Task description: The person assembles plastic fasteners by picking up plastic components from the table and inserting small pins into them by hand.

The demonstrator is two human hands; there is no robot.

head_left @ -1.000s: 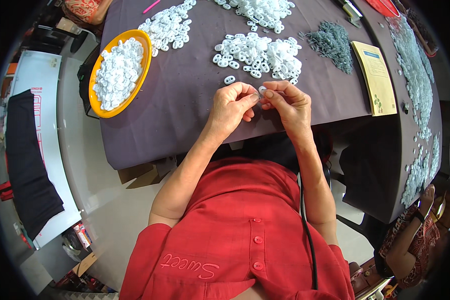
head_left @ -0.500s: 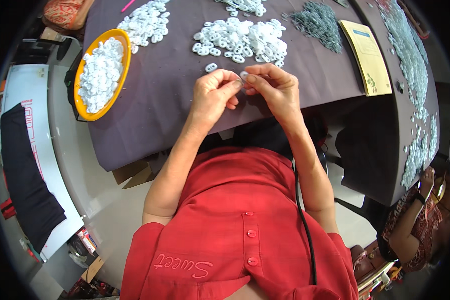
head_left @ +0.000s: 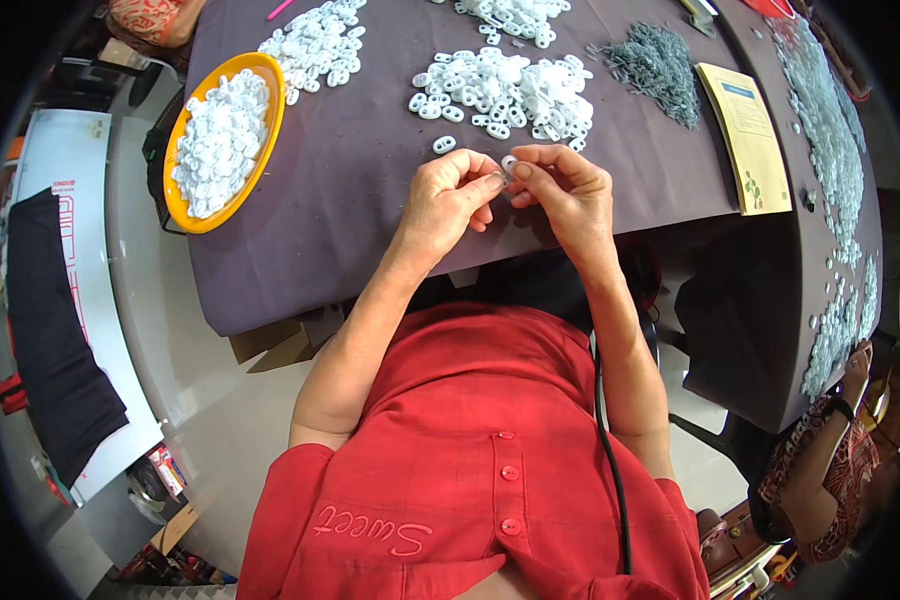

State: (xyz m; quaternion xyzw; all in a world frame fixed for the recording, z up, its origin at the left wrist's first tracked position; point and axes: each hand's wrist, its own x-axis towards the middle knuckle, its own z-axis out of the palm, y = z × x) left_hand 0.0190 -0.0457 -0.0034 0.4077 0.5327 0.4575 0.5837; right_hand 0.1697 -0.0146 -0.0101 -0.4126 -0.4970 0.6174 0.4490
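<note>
Where the counter [head_left: 310,215] spreads out ahead of the person under a dark cloth, everything can be placed by a clock face centred on the meeting fingertips, with twelve pointing straight away from the body. The yellow bowl [head_left: 203,226], full of white pieces, sits at nine o'clock, well apart from both hands. At three o'clock lies a tan packet [head_left: 742,140], also well clear. The main white heap [head_left: 515,92] is near, at twelve o'clock; a second white heap [head_left: 315,45] lies farther off at ten, and a grey heap [head_left: 655,72] at two.

The left hand [head_left: 445,198] and right hand [head_left: 575,200] come together just short of the main heap. The right hand grips a small piece between thumb and forefinger; the left hand is pinched closed, though what its fingertips hold, if anything, is too small to tell.

A loose oval piece [head_left: 444,145] lies flat at twelve o'clock from the left hand, the nearer of the two, just beyond its knuckles, with its long axis running roughly from eight to two. The held white piece [head_left: 510,161] shows at ten o'clock from the right hand and two o'clock from the left; being partly covered, its long axis cannot be told.
</note>
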